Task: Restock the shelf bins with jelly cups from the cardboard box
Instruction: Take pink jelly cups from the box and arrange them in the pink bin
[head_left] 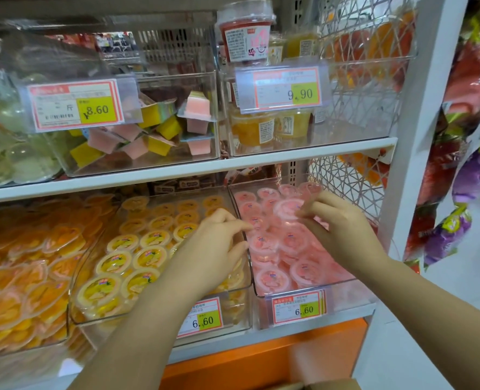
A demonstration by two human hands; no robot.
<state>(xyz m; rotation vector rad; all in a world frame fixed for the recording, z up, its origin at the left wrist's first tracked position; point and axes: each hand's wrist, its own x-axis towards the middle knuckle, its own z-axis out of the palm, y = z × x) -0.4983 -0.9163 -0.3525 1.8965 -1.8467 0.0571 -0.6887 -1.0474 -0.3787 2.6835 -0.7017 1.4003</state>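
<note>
Shop: price tags (75, 104) on shelf bins (317, 287)

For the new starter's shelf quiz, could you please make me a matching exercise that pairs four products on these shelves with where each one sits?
Products:
1. pink jelly cups
2. yellow jelly cups
3. square jelly blocks
4. tall red cup

Places:
A. behind the 8.60 tag
B. beneath the right hand
C. above the 9.90 tag
D. beneath the left hand and its forearm

Pairs: 1-B, 2-D, 3-A, 4-C.
</note>
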